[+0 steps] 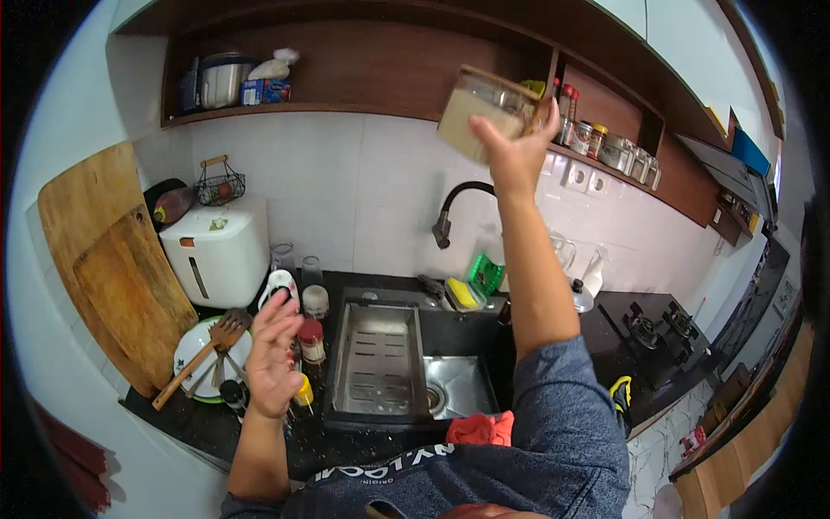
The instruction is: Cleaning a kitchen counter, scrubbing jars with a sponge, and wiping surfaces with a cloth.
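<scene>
My right hand (519,146) is raised in front of the open wooden shelf and grips a clear container (483,113) with pale contents and a wood-coloured lid, tilted in the air. My left hand (275,363) is lifted over the counter's left part, fingers apart, with nothing in it. Close to it stand a jar with a red lid (312,340), a yellow-topped container (303,391) and a white mug (280,285). A plate (185,347) with a wooden slotted spatula (227,331) and metal cutlery lies left of that hand.
Below is a sink with a metal drainer tray (379,363) and a black faucet (442,230). A red cloth (481,429) lies at its front edge. Cutting boards (130,285) lean at left by a white dispenser (224,259). Spice jars (581,137) line the shelf; a gas hob (645,332) is right.
</scene>
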A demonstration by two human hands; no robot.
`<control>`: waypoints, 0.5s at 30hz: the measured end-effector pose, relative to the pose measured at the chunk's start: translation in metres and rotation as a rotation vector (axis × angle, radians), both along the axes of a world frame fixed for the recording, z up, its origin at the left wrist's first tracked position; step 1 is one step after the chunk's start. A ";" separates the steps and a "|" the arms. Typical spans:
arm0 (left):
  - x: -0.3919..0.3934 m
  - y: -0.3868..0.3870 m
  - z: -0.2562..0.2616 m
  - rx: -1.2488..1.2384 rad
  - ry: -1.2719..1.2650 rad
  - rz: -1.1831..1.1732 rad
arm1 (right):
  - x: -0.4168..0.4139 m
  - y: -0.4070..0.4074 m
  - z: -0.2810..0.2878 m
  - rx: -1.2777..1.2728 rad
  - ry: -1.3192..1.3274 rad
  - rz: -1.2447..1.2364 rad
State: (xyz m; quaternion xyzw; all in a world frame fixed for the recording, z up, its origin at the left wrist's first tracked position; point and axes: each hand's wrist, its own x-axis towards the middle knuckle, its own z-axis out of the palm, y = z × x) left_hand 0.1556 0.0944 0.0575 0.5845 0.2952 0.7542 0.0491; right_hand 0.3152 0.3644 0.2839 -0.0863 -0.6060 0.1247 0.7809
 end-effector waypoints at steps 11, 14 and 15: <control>-0.036 0.018 0.003 0.187 0.023 0.223 | -0.092 0.078 0.074 -0.140 -0.098 -0.517; -0.043 0.020 0.000 0.176 0.055 0.244 | -0.105 0.090 0.072 -0.175 -0.138 -0.586; -0.044 0.020 -0.002 0.173 0.053 0.244 | -0.108 0.095 0.071 -0.186 -0.140 -0.620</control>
